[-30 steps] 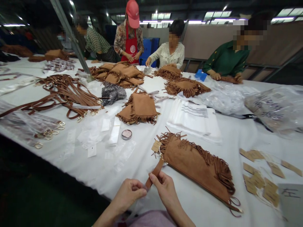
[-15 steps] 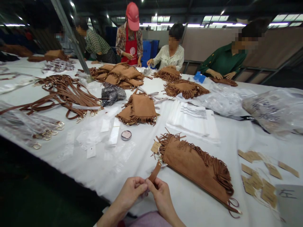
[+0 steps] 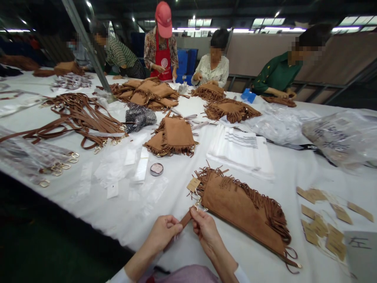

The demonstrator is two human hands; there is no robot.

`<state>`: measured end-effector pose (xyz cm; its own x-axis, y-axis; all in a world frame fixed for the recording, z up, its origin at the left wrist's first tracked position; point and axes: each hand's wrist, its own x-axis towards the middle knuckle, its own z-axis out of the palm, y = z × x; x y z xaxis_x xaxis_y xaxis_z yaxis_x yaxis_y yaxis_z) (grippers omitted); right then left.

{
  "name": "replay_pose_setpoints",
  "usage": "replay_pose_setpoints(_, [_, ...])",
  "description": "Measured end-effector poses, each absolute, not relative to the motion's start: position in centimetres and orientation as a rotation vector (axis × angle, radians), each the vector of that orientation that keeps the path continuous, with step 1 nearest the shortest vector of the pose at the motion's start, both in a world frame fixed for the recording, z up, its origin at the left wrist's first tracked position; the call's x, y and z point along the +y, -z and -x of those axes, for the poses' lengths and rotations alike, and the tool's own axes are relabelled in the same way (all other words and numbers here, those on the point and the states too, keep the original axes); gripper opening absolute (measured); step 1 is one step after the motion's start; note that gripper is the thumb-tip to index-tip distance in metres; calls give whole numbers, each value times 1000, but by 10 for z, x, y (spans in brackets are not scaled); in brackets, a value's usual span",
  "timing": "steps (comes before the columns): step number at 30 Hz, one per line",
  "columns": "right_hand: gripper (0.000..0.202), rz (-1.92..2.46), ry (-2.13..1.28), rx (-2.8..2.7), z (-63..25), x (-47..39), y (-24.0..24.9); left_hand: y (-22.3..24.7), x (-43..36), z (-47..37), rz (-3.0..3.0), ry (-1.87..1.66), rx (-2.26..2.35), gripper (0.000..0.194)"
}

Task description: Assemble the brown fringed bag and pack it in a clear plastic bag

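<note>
A brown leather strap (image 3: 185,218) is stretched between my two hands near the table's front edge. My left hand (image 3: 165,232) pinches its lower part, and my right hand (image 3: 205,228) grips it close to the metal clasp at its upper end. That clasp sits at the corner of a brown fringed suede bag (image 3: 238,200), which lies flat to the right of my hands. A tan paper tag (image 3: 193,184) hangs by a string at the bag's left corner. Part of the strap below my left hand is hidden.
Loose tan tags (image 3: 321,228) lie at the right beside a marked grey card (image 3: 361,251). Printed white bags (image 3: 238,149) are stacked behind the suede bag. Brown straps (image 3: 79,114) and stacked fringed bags (image 3: 176,135) lie farther back. Several people work across the table.
My right hand has moved up along the strap toward the clasp, while my left hand has shifted slightly left. More of the strap now shows between them.
</note>
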<state>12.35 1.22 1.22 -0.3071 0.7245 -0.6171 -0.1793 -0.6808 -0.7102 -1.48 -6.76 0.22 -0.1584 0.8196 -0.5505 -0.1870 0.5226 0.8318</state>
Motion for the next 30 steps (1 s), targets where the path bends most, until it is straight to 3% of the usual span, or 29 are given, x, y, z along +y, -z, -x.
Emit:
replay_pose_setpoints(10, [37, 1374, -1977, -723, -127, 15, -18, -14, -26, -3, -592, -1124, 1394, 48])
replay_pose_setpoints(15, [33, 1348, -2037, -586, -131, 18, -19, -15, -60, 23, -612, -1091, 1193, 81])
replay_pose_setpoints(17, [31, 1336, -2071, -543, -130, 17, -20, -12, -74, 35, -715, -988, 1277, 72])
replay_pose_setpoints(20, [31, 1320, -2074, -497, -130, 17, -23, -10, -86, 41, -877, -740, 1329, 31])
replay_pose_setpoints(26, [33, 1326, -1962, -616, -128, 17, -24, -16, -73, 17, -712, -798, 1268, 55])
replay_pose_setpoints(30, [36, 1317, -1932, -680, -121, 8, -16, -20, -50, 5, -641, -915, 1315, 59])
